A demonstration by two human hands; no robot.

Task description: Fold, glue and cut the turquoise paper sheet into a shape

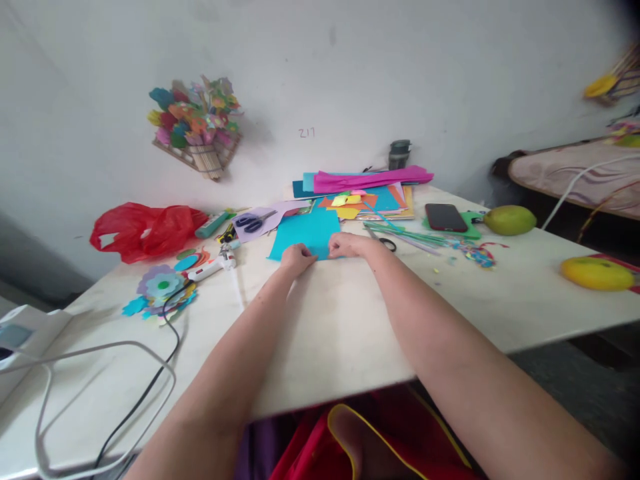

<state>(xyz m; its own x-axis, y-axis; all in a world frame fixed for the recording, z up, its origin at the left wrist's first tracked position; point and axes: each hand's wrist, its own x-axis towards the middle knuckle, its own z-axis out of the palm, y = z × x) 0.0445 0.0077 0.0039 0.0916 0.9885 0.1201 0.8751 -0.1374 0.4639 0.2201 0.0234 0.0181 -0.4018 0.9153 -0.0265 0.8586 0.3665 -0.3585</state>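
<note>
A sheet of blue paper (306, 232) lies on the white table in front of me. My left hand (299, 257) grips its near edge with curled fingers, left of the middle. At the near right corner, my right hand (345, 245) is closed on the same edge, thumb and fingers pinched together. The near edge seems slightly turned up between the hands; whether it is folded or rolled I cannot tell. Just right of my right hand lie scissors with dark handles (387, 245). Thin green paper strips (413, 235) stretch away beside them.
On the left are a hot glue gun (213, 267), paper flowers (163, 285), a red plastic bag (145, 230) and looping cables (135, 345). Dark-handled scissors (253, 221) rest on lilac paper. Coloured sheets (370, 180) are stacked behind. A phone (445, 217) and two mangoes (509, 220) lie right.
</note>
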